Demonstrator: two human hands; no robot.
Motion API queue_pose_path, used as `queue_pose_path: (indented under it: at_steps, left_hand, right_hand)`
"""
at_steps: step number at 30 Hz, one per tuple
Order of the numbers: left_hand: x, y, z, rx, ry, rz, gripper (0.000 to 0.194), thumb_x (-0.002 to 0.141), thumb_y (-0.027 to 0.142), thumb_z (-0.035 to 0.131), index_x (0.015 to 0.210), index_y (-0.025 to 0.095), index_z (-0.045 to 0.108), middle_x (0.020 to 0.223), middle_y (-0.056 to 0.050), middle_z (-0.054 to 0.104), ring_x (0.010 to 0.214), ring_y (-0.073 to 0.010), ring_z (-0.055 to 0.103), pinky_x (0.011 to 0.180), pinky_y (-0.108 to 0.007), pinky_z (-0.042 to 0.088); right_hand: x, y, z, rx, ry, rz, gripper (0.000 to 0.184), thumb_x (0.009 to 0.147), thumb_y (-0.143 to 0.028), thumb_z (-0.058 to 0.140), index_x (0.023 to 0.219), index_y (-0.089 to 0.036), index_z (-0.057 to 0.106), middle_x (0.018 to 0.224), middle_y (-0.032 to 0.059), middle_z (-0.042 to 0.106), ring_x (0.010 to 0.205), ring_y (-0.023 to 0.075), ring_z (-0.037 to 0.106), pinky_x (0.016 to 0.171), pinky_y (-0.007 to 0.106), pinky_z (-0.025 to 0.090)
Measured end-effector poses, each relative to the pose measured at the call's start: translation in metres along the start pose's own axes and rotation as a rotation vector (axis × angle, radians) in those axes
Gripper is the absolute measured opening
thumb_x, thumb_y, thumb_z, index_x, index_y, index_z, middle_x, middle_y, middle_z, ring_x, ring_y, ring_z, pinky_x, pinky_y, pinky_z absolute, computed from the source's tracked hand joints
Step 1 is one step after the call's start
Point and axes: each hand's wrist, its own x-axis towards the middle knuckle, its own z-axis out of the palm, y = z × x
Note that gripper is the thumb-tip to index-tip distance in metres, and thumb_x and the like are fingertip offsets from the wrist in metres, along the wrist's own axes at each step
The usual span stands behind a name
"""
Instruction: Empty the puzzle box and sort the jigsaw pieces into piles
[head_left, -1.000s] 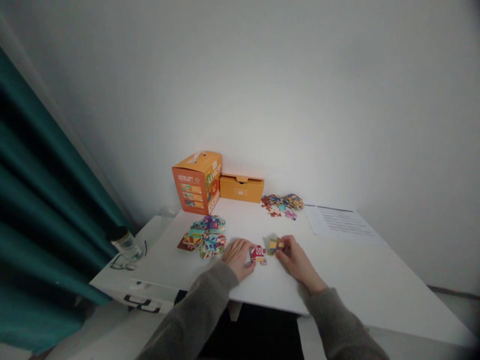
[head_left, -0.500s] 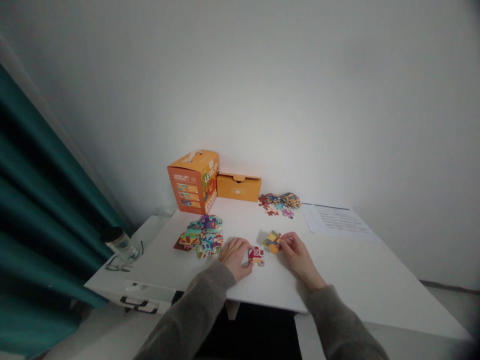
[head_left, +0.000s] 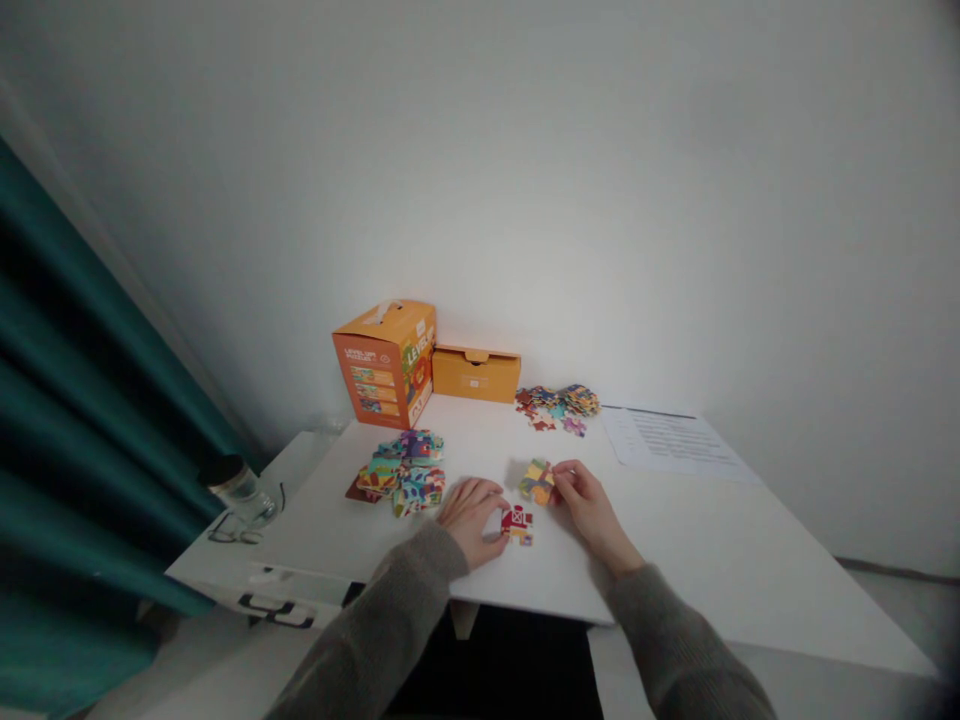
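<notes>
My left hand (head_left: 475, 522) rests on the white table with thumb and index finger closed on the edges of a red puzzle piece (head_left: 517, 524) that shows a barn. Between the thumb and fingers of my right hand (head_left: 589, 508) is a yellow-green puzzle piece (head_left: 537, 481), raised a little over the table just beyond the red one. The two pieces are apart. Left of my left hand lies a pile of colourful puzzle pieces (head_left: 405, 470). Another heap of puzzle pieces (head_left: 561, 405) sits farther back.
An orange puzzle box (head_left: 386, 362) and a smaller yellow box (head_left: 476, 375) stand against the wall. Printed paper (head_left: 675, 445) lies at the back right. At the left are a glass jar (head_left: 244, 492) and eyeglasses (head_left: 236, 535) on a lower white surface.
My right hand has shifted the yellow-green piece slightly left and turned it. The red piece has moved slightly toward me in my left hand.
</notes>
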Motion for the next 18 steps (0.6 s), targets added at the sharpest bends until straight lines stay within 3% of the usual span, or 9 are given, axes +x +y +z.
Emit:
queue_pose_path:
  at_steps: [4, 9, 13, 18]
  left_hand:
    - [0.000, -0.001, 0.000, 0.002, 0.006, -0.009, 0.033, 0.071, 0.027, 0.070, 0.103, 0.027, 0.064, 0.119, -0.004, 0.060, 0.116, -0.0260, 0.049, 0.102, -0.043, 0.038]
    - [0.000, -0.001, 0.001, 0.003, 0.005, -0.012, 0.033, 0.072, 0.028, 0.070, 0.104, 0.027, 0.064, 0.119, -0.004, 0.060, 0.116, -0.0258, 0.049, 0.103, -0.043, 0.037]
    - [0.001, -0.002, 0.002, -0.001, 0.010, -0.012, 0.032, 0.072, 0.027, 0.071, 0.103, 0.026, 0.064, 0.119, -0.004, 0.060, 0.115, -0.0255, 0.049, 0.102, -0.043, 0.037]
    - [0.001, -0.006, 0.006, -0.001, 0.012, -0.016, 0.035, 0.070, 0.027, 0.072, 0.105, 0.026, 0.064, 0.118, -0.004, 0.060, 0.114, -0.0256, 0.049, 0.100, -0.042, 0.038]
  right_hand:
    - [0.018, 0.011, -0.006, -0.034, 0.045, 0.016, 0.030, 0.085, -0.051, 0.058, 0.092, -0.021, 0.054, 0.057, -0.0040, 0.058, 0.050, 0.0144, 0.052, 0.050, 0.026, 0.041]
    - [0.054, 0.022, -0.008, -0.124, 0.169, 0.003, 0.026, 0.081, -0.045, 0.060, 0.088, -0.020, 0.057, 0.068, 0.0010, 0.065, 0.053, 0.0151, 0.055, 0.050, 0.026, 0.041]
    - [0.084, 0.029, 0.014, -0.147, 0.112, -0.017, 0.023, 0.080, -0.042, 0.059, 0.087, -0.020, 0.058, 0.075, 0.0035, 0.069, 0.064, 0.0179, 0.063, 0.057, 0.028, 0.047]
    - [0.110, 0.033, 0.045, -0.255, 0.066, -0.053, 0.018, 0.084, -0.036, 0.053, 0.088, -0.019, 0.059, 0.074, 0.0025, 0.068, 0.064, 0.0167, 0.061, 0.062, 0.028, 0.046]
